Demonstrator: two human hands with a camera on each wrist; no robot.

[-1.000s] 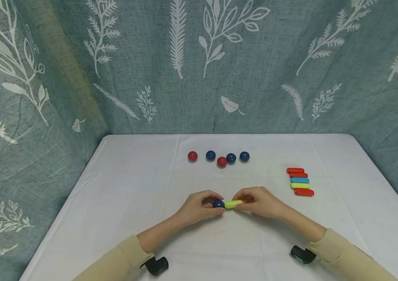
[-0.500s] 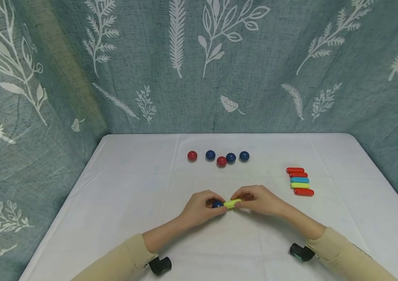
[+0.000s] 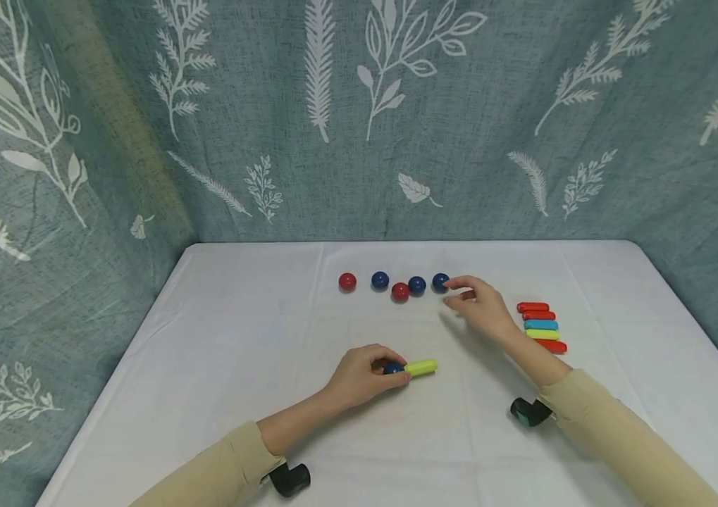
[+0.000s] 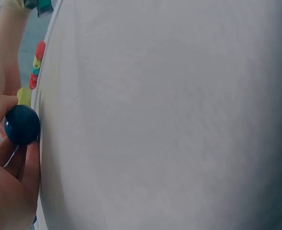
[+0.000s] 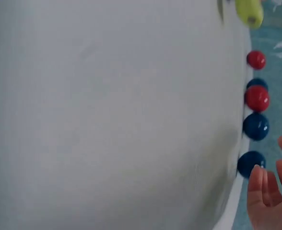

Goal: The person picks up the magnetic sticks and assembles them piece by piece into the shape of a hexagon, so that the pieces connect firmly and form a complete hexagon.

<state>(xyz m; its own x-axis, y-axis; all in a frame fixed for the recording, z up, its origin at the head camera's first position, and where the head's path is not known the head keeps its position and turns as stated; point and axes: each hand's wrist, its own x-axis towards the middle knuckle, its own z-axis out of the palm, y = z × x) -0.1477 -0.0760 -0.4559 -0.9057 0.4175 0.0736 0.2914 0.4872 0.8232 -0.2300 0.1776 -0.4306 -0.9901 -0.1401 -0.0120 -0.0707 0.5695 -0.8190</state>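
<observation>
My left hand (image 3: 365, 373) pinches a dark blue ball (image 4: 22, 124) between thumb and fingers, in the middle of the white table (image 3: 270, 331). From the ball a yellow-green rod (image 3: 421, 367) points right, its near end meeting the ball and its other end free. Farther back, my right hand (image 3: 479, 303) reaches toward the rightmost blue ball (image 3: 440, 282) of the back group. Its thumb and fingers are spread apart, and a fingertip overlaps that ball's right side in the head view. In the right wrist view the fingertips (image 5: 256, 175) appear right at the ball.
Left of that ball lie another blue ball (image 3: 417, 285), a red ball (image 3: 399, 292), a further blue ball (image 3: 380, 280) and a second red ball (image 3: 347, 282). Under the right forearm's far side, several coloured rods (image 3: 540, 324) lie stacked in a column. A patterned curtain (image 3: 359, 183) hangs behind the table.
My right hand has let go of the yellow-green rod and moved back to the rightmost blue ball. The left hand stays nearly in place, still holding its blue ball.
</observation>
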